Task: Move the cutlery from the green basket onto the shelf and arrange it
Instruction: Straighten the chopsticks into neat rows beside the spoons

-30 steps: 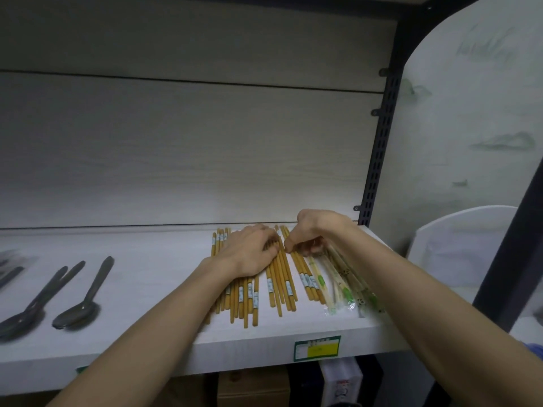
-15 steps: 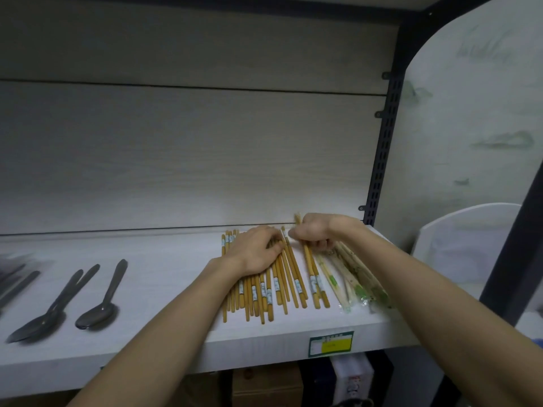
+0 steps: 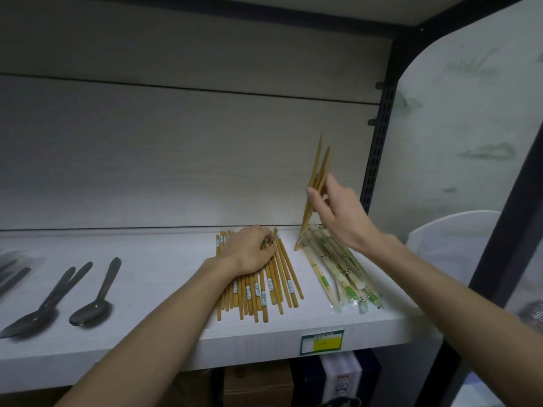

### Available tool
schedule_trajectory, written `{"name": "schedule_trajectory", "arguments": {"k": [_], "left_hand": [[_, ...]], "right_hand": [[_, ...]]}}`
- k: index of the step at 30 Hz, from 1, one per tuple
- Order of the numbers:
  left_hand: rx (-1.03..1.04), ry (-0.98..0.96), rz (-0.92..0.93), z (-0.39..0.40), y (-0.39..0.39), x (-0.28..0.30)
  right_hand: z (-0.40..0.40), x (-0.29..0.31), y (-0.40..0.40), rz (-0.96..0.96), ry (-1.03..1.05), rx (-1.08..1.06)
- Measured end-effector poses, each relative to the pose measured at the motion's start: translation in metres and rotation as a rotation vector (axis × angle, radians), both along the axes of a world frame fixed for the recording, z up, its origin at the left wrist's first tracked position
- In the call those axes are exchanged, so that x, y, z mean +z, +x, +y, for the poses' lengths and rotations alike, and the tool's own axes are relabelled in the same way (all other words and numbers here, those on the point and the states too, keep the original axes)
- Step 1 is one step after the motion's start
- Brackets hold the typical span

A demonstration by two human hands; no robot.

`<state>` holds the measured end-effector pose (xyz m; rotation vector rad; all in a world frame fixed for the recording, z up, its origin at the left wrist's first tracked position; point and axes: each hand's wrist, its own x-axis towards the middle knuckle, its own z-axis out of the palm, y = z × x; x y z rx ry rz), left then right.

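No readable text anywhere. Below the left hand [image 3: 248, 251], on the front edge of the shelf [image 3: 147, 352], a green-bordered price tag [image 3: 322, 342] with a yellow patch, its print too blurred to read. Under that hand, small white labels on the brown chopsticks [image 3: 271, 284], likewise illegible. Below the right hand [image 3: 338, 214], green marks on the wrapped chopsticks [image 3: 342, 271], unreadable.

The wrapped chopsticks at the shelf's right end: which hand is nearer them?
Right. The right hand hovers just above the wrapped chopsticks' far ends, holding brown chopsticks upright. The left hand rests on the brown pile beside them.
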<state>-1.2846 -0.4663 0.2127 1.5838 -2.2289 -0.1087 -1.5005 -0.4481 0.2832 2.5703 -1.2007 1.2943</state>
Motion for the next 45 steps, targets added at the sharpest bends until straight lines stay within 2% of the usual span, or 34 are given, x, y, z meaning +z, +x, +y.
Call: {"name": "schedule_trajectory", "arguments": {"k": [12,15,22,26,28,32,35,43,45], "left_hand": [[0.007,0.025,0.006,0.002,0.004,0.000],[0.000,0.021,0.005,0.002,0.004,-0.001],[0.011,0.017,0.010,0.003,0.004,-0.001],[0.010,0.012,0.015,0.005,0.003,0.000],[0.017,0.006,0.021,0.006,0.003,0.000],[0.044,-0.005,0.057,0.006,0.004,0.001],[0.072,-0.010,0.079,0.004,0.006,0.001],[0.173,-0.039,0.140,0.001,0.013,0.002],[0.187,-0.033,0.135,0.000,0.014,0.001]], "right_hand": [[0.012,-0.042,-0.012,0.623,-0.128,-0.021],[0.015,-0.044,-0.006,0.769,-0.077,-0.023],[0.011,-0.030,0.010,0.826,0.154,-0.167],[0.007,-0.035,0.029,0.538,0.248,-0.228],[0.004,-0.036,0.040,0.467,0.343,-0.260],[-0.005,-0.038,0.056,0.451,0.456,-0.379],[-0.011,-0.032,0.061,0.424,0.619,-0.424],[-0.016,-0.003,0.072,0.575,0.971,-0.356],[-0.015,-0.002,0.071,0.575,1.003,-0.357]]}}
